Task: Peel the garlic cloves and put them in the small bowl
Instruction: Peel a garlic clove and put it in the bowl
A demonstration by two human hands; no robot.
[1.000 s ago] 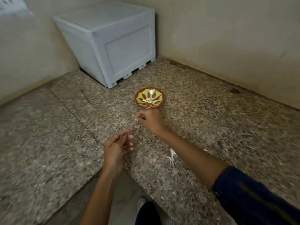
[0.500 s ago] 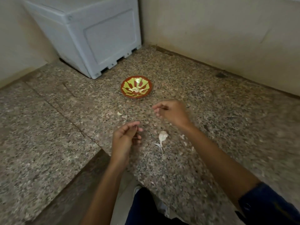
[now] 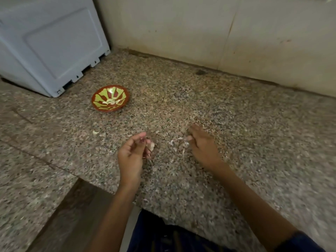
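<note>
The small red and green bowl [image 3: 110,98] sits on the speckled stone counter [image 3: 181,99] with pale peeled cloves [image 3: 109,102] in its middle. My left hand [image 3: 132,153] is in front of it, fingers curled round a pale garlic piece [image 3: 152,146] whose thin stem trails below. To the right, my right hand [image 3: 201,142] lies low on the counter with its fingers curled down onto loose pale garlic bits [image 3: 185,141]. Blur hides whether it pinches one. More papery skins [image 3: 171,142] lie between the hands.
A white plastic box [image 3: 51,48] stands at the back left, close behind the bowl. Walls close off the counter's back. One pale scrap [image 3: 95,132] lies left of my left hand. The counter's front edge [image 3: 109,191] steps in near my body.
My right hand came back from the bowl and dropped to the skins on the right. My left hand closed in on the garlic piece. The camera view shifted right and down.
</note>
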